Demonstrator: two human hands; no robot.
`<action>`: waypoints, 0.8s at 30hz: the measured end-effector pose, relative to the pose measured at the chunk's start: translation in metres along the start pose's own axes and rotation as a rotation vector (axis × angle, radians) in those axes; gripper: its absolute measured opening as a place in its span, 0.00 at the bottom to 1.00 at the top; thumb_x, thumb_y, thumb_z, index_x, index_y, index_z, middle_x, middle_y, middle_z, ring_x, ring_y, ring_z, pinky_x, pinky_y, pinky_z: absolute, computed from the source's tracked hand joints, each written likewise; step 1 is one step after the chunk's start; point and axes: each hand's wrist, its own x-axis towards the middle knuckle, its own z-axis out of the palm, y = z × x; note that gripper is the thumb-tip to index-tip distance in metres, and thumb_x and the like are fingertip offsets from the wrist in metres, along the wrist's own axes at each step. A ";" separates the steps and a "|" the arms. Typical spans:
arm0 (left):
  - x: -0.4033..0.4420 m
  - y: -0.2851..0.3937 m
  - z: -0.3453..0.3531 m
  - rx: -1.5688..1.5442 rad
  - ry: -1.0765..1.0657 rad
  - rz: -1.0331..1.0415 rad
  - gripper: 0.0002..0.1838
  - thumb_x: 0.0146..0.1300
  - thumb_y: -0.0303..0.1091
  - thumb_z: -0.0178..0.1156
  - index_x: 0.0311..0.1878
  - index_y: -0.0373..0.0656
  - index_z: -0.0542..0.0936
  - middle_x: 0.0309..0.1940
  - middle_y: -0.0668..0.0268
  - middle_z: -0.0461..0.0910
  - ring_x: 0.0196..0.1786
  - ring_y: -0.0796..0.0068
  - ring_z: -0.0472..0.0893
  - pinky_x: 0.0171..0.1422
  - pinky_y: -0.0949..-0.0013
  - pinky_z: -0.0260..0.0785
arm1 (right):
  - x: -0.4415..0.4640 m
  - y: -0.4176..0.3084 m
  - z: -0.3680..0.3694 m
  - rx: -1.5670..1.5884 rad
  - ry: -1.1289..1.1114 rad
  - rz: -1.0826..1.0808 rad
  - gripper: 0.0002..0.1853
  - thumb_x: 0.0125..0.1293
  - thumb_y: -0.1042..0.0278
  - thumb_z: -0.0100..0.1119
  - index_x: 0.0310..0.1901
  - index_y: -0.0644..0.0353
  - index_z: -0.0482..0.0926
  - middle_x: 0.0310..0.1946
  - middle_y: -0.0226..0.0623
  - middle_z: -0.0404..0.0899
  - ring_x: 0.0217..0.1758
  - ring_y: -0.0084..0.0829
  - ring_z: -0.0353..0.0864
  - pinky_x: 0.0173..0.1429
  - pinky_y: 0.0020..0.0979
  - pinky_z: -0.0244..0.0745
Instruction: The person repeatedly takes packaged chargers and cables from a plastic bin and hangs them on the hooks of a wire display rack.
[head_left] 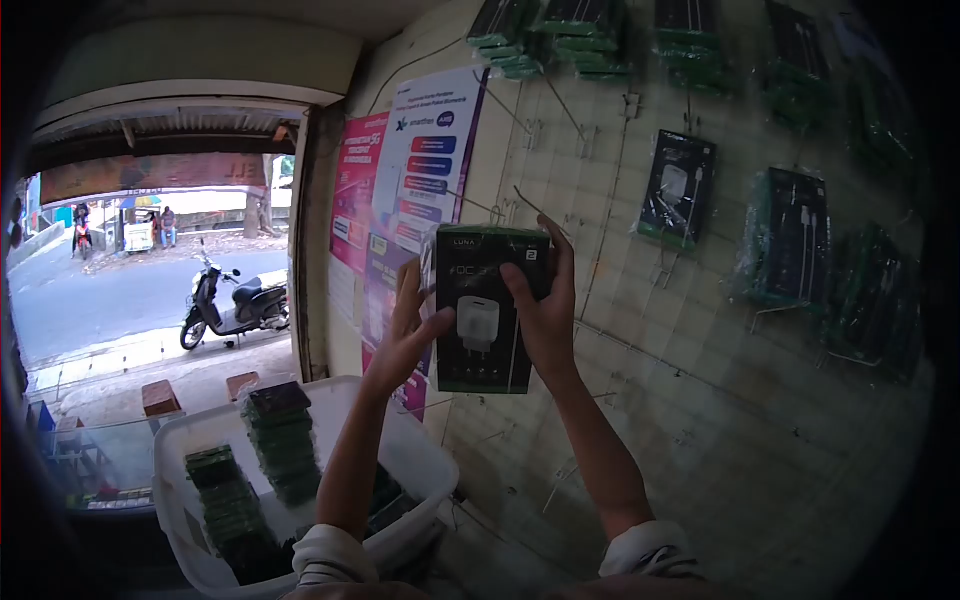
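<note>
A black and green charger box (481,345) with a white wall charger printed on its front is upright between my two hands, before the wall rack. My left hand (408,325) grips its left edge, thumb on the front. My right hand (545,315) holds the right side, with the thumb on the upper front and fingers reaching up behind the top corner. A metal hook (527,198) sticks out just above the box's top. Whether the box hangs on a hook, or others lie behind it, I cannot tell.
A hanging charger box (676,190) and wrapped cable boxes (793,235) are on the rack to the right. Below left, a white plastic tub (440,470) holds stacks of green-black packages (283,440). Posters (430,150) cover the wall; a scooter (235,300) stands outside.
</note>
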 end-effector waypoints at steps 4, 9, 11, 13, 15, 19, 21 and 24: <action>0.056 0.032 0.062 0.070 -0.058 0.363 0.49 0.53 0.32 0.61 0.67 0.42 0.34 0.67 0.51 0.35 0.67 0.65 0.50 0.67 0.64 0.46 | 0.024 -0.037 -0.037 -0.143 0.127 -0.126 0.31 0.58 0.63 0.58 0.60 0.60 0.55 0.43 0.40 0.70 0.45 0.25 0.72 0.48 0.24 0.69; 0.108 0.058 0.126 -0.194 -0.066 0.396 0.40 0.59 0.30 0.54 0.68 0.45 0.40 0.60 0.50 0.59 0.55 0.64 0.68 0.60 0.68 0.59 | 0.081 -0.072 -0.087 -0.308 0.226 -0.326 0.32 0.58 0.61 0.59 0.59 0.62 0.55 0.45 0.41 0.69 0.45 0.26 0.71 0.50 0.26 0.66; 0.137 0.059 0.145 -0.111 -0.003 0.504 0.37 0.61 0.33 0.53 0.68 0.45 0.43 0.55 0.52 0.66 0.53 0.66 0.71 0.58 0.69 0.60 | 0.105 -0.084 -0.103 -0.362 0.226 -0.366 0.31 0.58 0.59 0.59 0.58 0.60 0.57 0.45 0.42 0.70 0.45 0.26 0.71 0.50 0.27 0.67; 0.164 0.061 0.160 -0.154 -0.008 0.512 0.35 0.62 0.37 0.52 0.67 0.44 0.46 0.50 0.51 0.70 0.50 0.67 0.73 0.55 0.70 0.62 | 0.120 -0.099 -0.113 -0.454 0.269 -0.230 0.29 0.58 0.58 0.59 0.57 0.57 0.58 0.43 0.43 0.73 0.44 0.28 0.74 0.48 0.27 0.68; 0.190 0.061 0.169 -0.130 -0.110 0.437 0.35 0.62 0.39 0.51 0.66 0.42 0.46 0.46 0.50 0.73 0.47 0.64 0.75 0.52 0.69 0.63 | 0.147 -0.088 -0.133 -0.503 0.302 -0.285 0.29 0.57 0.54 0.59 0.55 0.55 0.59 0.40 0.44 0.75 0.42 0.31 0.76 0.46 0.28 0.69; 0.227 0.048 0.185 -0.075 -0.097 0.408 0.35 0.61 0.44 0.52 0.66 0.43 0.49 0.45 0.50 0.74 0.46 0.62 0.76 0.51 0.68 0.65 | 0.173 -0.081 -0.152 -0.620 0.353 -0.251 0.32 0.53 0.49 0.60 0.54 0.56 0.60 0.41 0.47 0.75 0.43 0.38 0.77 0.47 0.33 0.69; 0.240 0.040 0.190 -0.099 -0.105 0.369 0.31 0.63 0.42 0.51 0.64 0.42 0.52 0.43 0.57 0.74 0.43 0.70 0.75 0.49 0.71 0.65 | 0.181 -0.078 -0.153 -0.722 0.395 -0.220 0.30 0.53 0.50 0.60 0.53 0.57 0.61 0.42 0.48 0.75 0.44 0.40 0.77 0.47 0.34 0.69; 0.249 0.032 0.192 -0.157 -0.139 0.316 0.28 0.64 0.42 0.50 0.63 0.42 0.55 0.41 0.63 0.74 0.41 0.78 0.73 0.46 0.74 0.65 | 0.189 -0.072 -0.159 -0.711 0.374 -0.166 0.29 0.53 0.52 0.60 0.52 0.57 0.60 0.42 0.49 0.75 0.43 0.42 0.77 0.47 0.34 0.69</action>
